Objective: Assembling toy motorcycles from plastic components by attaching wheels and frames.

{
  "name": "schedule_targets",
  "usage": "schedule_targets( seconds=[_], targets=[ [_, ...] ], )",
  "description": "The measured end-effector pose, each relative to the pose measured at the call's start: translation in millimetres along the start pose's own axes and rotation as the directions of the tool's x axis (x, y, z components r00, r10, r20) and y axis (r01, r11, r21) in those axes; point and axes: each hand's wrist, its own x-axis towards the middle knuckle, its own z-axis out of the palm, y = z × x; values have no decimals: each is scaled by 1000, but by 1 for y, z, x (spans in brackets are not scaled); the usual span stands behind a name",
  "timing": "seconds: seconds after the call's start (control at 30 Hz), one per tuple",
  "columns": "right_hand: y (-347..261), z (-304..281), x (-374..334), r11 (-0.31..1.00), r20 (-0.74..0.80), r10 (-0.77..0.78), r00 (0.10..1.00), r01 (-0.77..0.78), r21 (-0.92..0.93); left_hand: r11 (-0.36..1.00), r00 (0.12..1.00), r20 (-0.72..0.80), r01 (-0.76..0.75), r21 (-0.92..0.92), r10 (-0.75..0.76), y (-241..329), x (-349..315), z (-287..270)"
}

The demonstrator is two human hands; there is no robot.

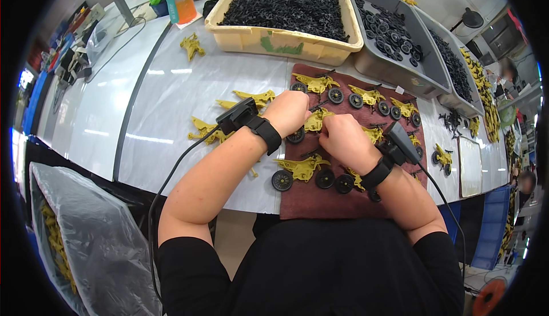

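We close both hands, left (pixel 289 113) and right (pixel 342 138), around one yellow toy motorcycle (pixel 314 121) on the brown mat (pixel 320 201) near the worktop's (pixel 171 104) front edge; about seven more motorcycles lie on the mat.

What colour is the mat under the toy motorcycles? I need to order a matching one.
Dark reddish-brown mat, seen clearly in the head view.

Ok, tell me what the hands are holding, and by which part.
Both hands, left and right, close on one yellow toy bike, left at its black wheel; the exact grip is hidden.
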Motion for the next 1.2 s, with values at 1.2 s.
schedule_targets(
  seconds=[1.2],
  targets=[
    [-31,-16,23,971,290,102,952,-32,-237,998,999,18,-50,25,50,-3,7,1]
  ],
)
